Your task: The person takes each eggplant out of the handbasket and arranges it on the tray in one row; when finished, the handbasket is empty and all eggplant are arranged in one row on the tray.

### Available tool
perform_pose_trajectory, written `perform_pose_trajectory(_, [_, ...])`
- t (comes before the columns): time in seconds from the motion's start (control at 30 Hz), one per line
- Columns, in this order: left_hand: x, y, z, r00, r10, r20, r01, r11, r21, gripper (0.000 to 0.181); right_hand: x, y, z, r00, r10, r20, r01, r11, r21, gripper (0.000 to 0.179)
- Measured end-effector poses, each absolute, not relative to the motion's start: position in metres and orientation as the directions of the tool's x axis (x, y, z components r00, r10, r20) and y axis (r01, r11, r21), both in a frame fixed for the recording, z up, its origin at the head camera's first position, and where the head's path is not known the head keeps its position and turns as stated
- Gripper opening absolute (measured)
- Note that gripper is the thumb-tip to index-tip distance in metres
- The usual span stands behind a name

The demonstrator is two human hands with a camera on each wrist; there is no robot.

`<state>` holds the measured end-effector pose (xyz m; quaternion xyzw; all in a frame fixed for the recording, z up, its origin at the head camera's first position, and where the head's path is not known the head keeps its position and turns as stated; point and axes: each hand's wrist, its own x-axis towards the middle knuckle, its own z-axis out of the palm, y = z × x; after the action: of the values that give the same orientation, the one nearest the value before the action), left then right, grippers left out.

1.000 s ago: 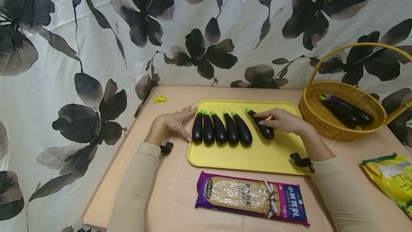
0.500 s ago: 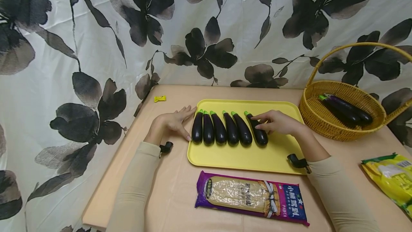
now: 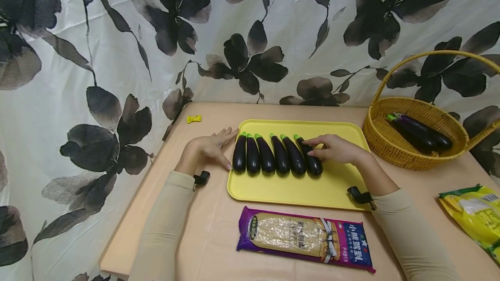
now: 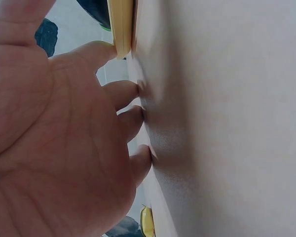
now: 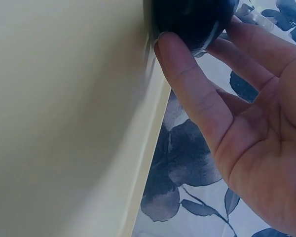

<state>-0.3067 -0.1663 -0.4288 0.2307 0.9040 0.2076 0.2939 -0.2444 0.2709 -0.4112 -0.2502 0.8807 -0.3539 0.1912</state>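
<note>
In the head view, several dark purple eggplants (image 3: 253, 155) with green stem ends lie side by side on a yellow tray (image 3: 269, 191). My right hand (image 3: 337, 148) touches the rightmost eggplant (image 3: 314, 166) with thumb and fingertips, the fingers fairly straight. The right wrist view has that eggplant (image 5: 197, 22) in part, with the thumb against its side. At the tray's left edge my left hand (image 3: 208, 148) lies with fingers spread, beside the leftmost eggplant (image 3: 239, 159). In the left wrist view, a finger of the left hand (image 4: 69, 128) touches the tray rim (image 4: 121, 29).
A wicker basket (image 3: 414, 164) with a tall handle stands at the right, eggplants (image 3: 422, 135) inside. A purple pasta packet (image 3: 304, 240) lies in front of the tray. A yellow bag (image 3: 472, 218) is at the far right, a small yellow packet (image 3: 194, 119) at the back left.
The right hand has slid the rightmost eggplant left, up beside the row, and it now lies nearly parallel to its neighbour. My left hand has stayed in place.
</note>
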Motion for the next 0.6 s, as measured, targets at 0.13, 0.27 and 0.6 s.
perform_pose_trajectory(0.13, [-0.306, -0.166, -0.428, -0.719, 0.54, -0.438, 0.298, 0.808, 0.508, 0.145, -0.245, 0.271, -0.41, -0.803, -0.571, -0.172, -0.293, 0.629, -0.72, 0.05])
perform_pose_trajectory(0.27, [-0.307, -0.166, -0.427, -0.715, 0.547, -0.435, 0.307, 0.805, 0.508, 0.144, -0.246, 0.271, -0.409, -0.802, -0.57, -0.179, -0.289, 0.632, -0.719, 0.053])
perform_pose_trajectory(0.6, [-0.307, -0.166, -0.428, -0.708, 0.561, -0.428, 0.319, 0.795, 0.515, 0.145, -0.242, 0.286, -0.397, -0.863, -0.505, -0.022, -0.389, 0.691, -0.609, 0.05])
